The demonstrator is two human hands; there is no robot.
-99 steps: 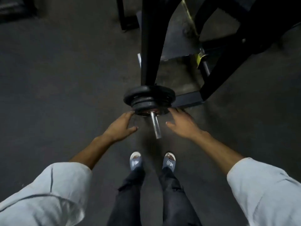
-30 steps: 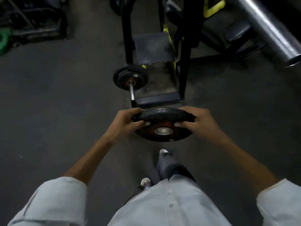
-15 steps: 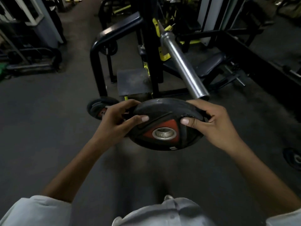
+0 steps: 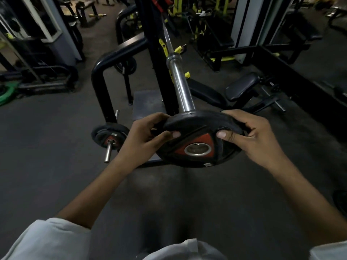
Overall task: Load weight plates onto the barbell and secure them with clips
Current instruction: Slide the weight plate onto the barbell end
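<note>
I hold a black weight plate (image 4: 199, 128) with a red insert and a steel centre hole at chest height. My left hand (image 4: 142, 137) grips its left rim and my right hand (image 4: 249, 134) grips its right rim. The chrome barbell sleeve (image 4: 180, 83) slants down from the rack, and its near end is hidden just behind the plate's top edge. The plate's hole sits below the sleeve end, not on it. No clip is in view.
Several plates (image 4: 109, 135) sit on a low storage peg at the left of the black rack frame (image 4: 105, 79). A padded bench (image 4: 242, 87) lies right of the bar. Green plates (image 4: 7, 92) lie far left; another plate (image 4: 339, 201) is at the right edge.
Both hands took the plate off the low peg, lifted it, and have brought it up in front of the barbell sleeve's end. My view has tilted up toward the rack.
</note>
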